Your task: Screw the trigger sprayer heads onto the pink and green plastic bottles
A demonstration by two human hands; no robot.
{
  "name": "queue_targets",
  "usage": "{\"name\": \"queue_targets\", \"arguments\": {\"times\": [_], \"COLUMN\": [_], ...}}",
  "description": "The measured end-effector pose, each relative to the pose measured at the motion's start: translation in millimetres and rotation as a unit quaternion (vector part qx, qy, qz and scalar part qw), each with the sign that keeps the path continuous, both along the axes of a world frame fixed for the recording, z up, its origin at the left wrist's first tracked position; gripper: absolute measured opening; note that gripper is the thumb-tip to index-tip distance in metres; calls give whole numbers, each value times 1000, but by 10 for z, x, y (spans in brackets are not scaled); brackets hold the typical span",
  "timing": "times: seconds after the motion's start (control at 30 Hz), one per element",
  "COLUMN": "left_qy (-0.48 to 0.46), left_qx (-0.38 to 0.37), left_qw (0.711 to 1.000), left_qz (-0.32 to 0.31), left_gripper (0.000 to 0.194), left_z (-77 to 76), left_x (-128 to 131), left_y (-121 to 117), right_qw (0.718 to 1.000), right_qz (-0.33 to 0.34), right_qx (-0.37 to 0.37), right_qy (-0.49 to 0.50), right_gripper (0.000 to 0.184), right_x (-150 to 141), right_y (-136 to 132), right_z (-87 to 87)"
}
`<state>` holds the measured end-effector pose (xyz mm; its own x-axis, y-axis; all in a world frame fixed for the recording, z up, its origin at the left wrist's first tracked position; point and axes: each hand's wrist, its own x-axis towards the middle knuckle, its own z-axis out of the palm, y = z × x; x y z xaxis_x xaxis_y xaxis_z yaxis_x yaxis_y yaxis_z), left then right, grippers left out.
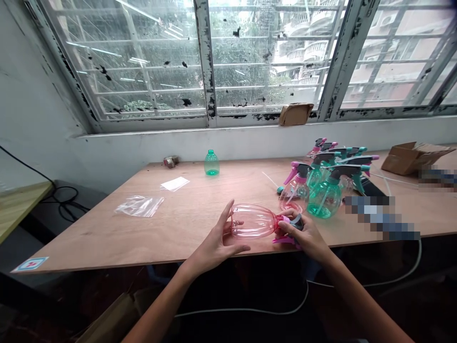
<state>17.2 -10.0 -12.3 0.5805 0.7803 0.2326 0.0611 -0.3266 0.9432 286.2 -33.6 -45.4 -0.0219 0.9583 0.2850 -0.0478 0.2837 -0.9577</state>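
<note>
A clear pink spray bottle (253,221) lies sideways in the air above the table's front edge, its base to the left. My left hand (221,238) cups the base, with the thumb below and fingers behind, seen through the plastic. At the neck, my right hand (302,231) is closed around the grey and pink spray head (285,239). Just beyond the right hand stand several pink and green spray bottles, among them a green one (324,197) and a pink one (294,190), with trigger heads on.
A green bottle without a head (212,163) stands at the back. Plastic bags (140,206), a white paper (174,184) and a tape roll (170,162) lie to the left on the wooden table (107,238). An open cardboard box (410,159) sits far right. A cable (250,310) hangs below.
</note>
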Motion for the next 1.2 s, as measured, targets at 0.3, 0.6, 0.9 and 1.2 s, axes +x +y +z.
{"name": "queue_targets", "arguments": {"times": [0.3, 0.6, 0.9, 1.2], "left_qy": [12, 6, -1, 24], "left_qx": [23, -44, 8, 13], "left_qw": [1000, 999, 1000, 999], "left_qz": [4, 12, 4, 39], "left_gripper": [92, 88, 98, 94], "left_z": [-3, -7, -1, 0], "left_x": [-12, -7, -12, 11], "left_y": [15, 23, 30, 18], "right_qw": [1000, 999, 1000, 1000], "right_qz": [20, 34, 25, 18], "right_qx": [-9, -22, -4, 6], "right_qy": [-5, 14, -3, -7], "right_gripper": [28, 29, 28, 27], "right_x": [-9, -16, -10, -13], "right_y": [-12, -14, 11, 14], "right_z": [37, 24, 22, 42]}}
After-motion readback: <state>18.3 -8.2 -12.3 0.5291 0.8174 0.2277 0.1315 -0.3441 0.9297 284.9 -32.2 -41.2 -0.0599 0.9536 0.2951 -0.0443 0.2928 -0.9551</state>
